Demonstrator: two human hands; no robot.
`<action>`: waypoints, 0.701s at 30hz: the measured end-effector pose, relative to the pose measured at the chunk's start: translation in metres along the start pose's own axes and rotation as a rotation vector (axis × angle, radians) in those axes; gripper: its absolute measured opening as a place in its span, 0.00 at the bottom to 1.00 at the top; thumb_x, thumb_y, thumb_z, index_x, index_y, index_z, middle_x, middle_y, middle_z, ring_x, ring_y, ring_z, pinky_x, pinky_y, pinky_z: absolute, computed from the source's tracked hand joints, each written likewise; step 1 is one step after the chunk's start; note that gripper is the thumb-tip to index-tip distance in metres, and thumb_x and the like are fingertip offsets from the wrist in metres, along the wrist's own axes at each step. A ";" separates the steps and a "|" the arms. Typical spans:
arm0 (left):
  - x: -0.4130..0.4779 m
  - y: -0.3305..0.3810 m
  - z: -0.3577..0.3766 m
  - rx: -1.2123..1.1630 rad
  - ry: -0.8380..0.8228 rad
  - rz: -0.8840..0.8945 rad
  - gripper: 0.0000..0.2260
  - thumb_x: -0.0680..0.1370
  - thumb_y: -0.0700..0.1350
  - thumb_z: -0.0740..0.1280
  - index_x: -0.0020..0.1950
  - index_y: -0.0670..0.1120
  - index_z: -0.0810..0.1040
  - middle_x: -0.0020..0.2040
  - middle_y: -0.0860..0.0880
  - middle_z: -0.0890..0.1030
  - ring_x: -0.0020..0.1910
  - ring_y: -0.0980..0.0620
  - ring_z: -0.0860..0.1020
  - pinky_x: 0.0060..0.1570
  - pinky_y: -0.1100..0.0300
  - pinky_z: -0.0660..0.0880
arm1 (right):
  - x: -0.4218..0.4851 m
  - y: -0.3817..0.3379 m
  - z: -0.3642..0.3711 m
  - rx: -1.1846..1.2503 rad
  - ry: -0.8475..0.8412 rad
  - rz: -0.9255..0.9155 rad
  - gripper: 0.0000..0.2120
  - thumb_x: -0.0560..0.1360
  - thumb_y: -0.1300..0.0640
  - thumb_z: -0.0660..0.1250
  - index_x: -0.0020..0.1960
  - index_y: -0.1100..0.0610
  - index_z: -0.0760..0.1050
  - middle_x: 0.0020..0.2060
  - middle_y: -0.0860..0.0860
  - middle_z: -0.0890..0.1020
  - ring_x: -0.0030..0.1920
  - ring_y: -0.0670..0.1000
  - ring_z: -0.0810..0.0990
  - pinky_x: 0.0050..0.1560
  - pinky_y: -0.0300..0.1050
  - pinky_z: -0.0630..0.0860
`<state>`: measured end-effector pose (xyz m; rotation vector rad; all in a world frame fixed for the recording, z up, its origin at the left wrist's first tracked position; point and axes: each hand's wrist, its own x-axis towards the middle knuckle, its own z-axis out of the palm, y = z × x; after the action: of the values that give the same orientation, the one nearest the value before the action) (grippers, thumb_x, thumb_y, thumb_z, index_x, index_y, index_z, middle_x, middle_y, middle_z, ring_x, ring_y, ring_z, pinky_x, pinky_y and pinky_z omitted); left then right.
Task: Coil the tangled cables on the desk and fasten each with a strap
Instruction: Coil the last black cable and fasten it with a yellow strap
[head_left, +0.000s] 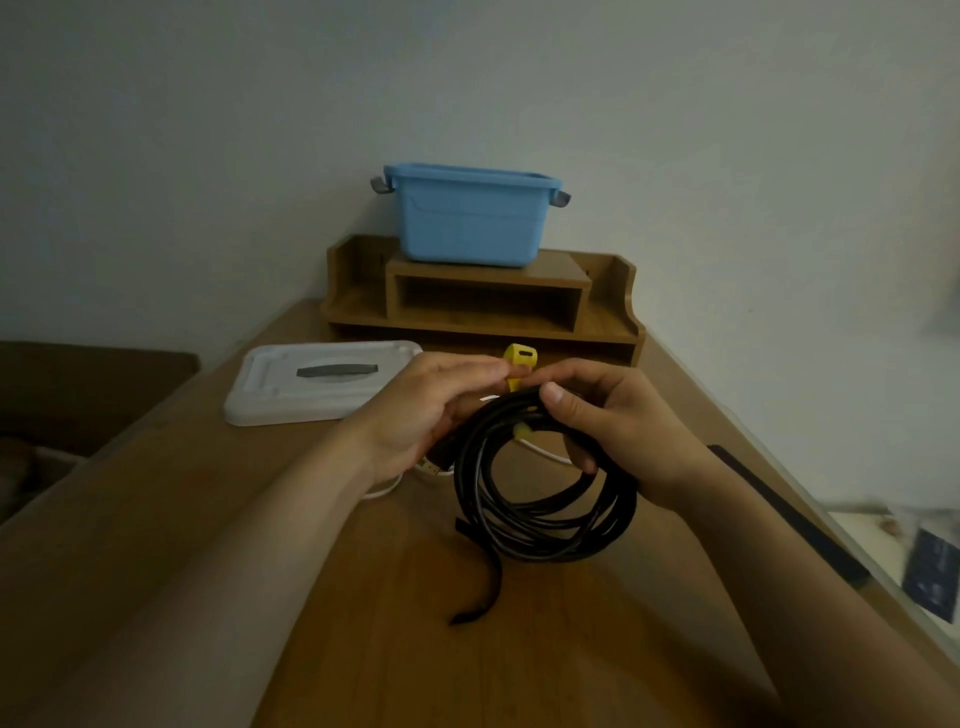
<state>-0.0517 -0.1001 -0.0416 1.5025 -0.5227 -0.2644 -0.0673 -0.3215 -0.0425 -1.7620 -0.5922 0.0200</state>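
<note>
Black cable coil (540, 499) dead centre, held up on edge just above the wooden desk (322, 597), and both hands are on it. The right hand (618, 436) grips the coil at its one o'clock: thumb pressed flat on top of the bundled loops, the other fingers curled down through the ring, clamping the strands together. The left hand (426, 410) comes in from nine o'clock with its fingers curled, and its fingertips pinch the yellow strap (519, 364) at the coil's twelve o'clock. The strap's slotted head pokes up past the knuckles, and a second bit of yellow shows inside the ring, right below the right thumb.

A loose black tail hangs off the coil at six o'clock and trails onto the desk toward the camera; I cannot tell whether it is the cable's end or a flat strap. Behind the coil, a white cable (545, 453) lies on the desk, partly hidden by the hands.

Out at ten o'clock from the hands sits a white lid (291, 405), flat on the desk. At twelve o'clock, against the wall, a wooden shelf unit (483, 306) carries a blue bin (470, 223) on top. A dark strip (779, 514) runs along the desk's edge at three o'clock.
</note>
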 end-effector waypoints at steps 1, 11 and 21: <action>-0.001 0.000 0.001 0.015 -0.034 0.005 0.14 0.82 0.47 0.63 0.65 0.46 0.81 0.54 0.41 0.86 0.52 0.46 0.85 0.51 0.56 0.80 | 0.000 0.000 0.001 -0.005 0.012 0.006 0.14 0.78 0.51 0.66 0.60 0.56 0.79 0.46 0.56 0.85 0.26 0.50 0.73 0.27 0.40 0.72; -0.003 -0.006 -0.001 0.121 -0.196 0.071 0.30 0.74 0.29 0.72 0.75 0.45 0.72 0.67 0.41 0.80 0.65 0.40 0.79 0.68 0.42 0.74 | 0.003 0.007 0.002 -0.119 0.023 -0.131 0.11 0.80 0.55 0.66 0.61 0.57 0.79 0.47 0.56 0.84 0.28 0.51 0.76 0.28 0.42 0.75; -0.001 -0.014 0.008 0.222 0.083 0.151 0.29 0.73 0.33 0.76 0.72 0.47 0.76 0.59 0.49 0.85 0.59 0.51 0.83 0.61 0.55 0.79 | 0.001 0.006 0.005 -0.204 -0.003 -0.144 0.12 0.81 0.57 0.67 0.63 0.54 0.78 0.48 0.51 0.83 0.38 0.50 0.82 0.39 0.44 0.80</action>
<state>-0.0545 -0.1074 -0.0560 1.6717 -0.6107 -0.0260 -0.0656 -0.3173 -0.0492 -1.9114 -0.7429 -0.1422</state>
